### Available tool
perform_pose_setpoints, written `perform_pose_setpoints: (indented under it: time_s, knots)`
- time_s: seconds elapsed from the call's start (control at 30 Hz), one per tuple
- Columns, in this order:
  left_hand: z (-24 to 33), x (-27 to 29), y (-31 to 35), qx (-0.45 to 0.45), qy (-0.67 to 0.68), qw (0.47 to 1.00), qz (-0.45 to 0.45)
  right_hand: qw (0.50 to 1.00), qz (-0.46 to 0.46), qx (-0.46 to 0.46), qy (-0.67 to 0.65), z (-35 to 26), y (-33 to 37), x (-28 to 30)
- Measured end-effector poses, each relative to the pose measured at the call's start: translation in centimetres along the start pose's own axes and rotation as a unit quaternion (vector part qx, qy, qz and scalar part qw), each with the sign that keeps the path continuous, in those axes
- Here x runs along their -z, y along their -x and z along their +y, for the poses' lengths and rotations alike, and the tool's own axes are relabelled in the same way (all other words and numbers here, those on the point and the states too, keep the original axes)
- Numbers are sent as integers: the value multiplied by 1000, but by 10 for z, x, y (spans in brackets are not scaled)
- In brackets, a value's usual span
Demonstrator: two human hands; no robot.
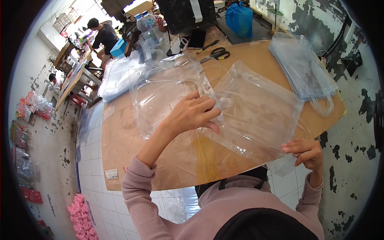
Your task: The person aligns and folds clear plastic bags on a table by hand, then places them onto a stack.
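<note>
A clear plastic bag with a clear handle lies flat on the brown wooden table. My left hand presses on the bag's left edge, fingers curled over the handle end, where a second clear bag overlaps it. My right hand pinches the near right corner of the bag at the table's front edge. Both sleeves are dusty pink.
A stack of clear bags lies at the far right, and a pile of plastic sheets at the far left. Scissors, water bottles and a blue bag sit at the back. Another person works far left.
</note>
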State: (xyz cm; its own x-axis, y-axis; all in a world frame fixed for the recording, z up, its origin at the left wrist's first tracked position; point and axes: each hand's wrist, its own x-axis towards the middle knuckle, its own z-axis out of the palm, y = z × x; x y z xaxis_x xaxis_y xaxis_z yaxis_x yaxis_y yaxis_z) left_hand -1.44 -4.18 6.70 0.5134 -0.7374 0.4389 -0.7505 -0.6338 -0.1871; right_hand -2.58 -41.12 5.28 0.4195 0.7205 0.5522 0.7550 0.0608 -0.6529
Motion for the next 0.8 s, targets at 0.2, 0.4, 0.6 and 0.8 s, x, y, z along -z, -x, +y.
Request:
perform_pose_setpoints:
  time_s: [0.2,0.4,0.6,0.8]
  knots:
    - [4,3,-10,-7,-30,999,-18,988,-56,-121,75,-13,12,17]
    - [48,-5,-25,41,-32,995,-88,940,48,-168,293,-35,8,-26]
    - [36,-11,-13,18,7,991,-133,924,71,-224,300,-15,46,-60]
    - [30,-24,12,20,1,993,-119,901,118,-219,356,-21,31,-83]
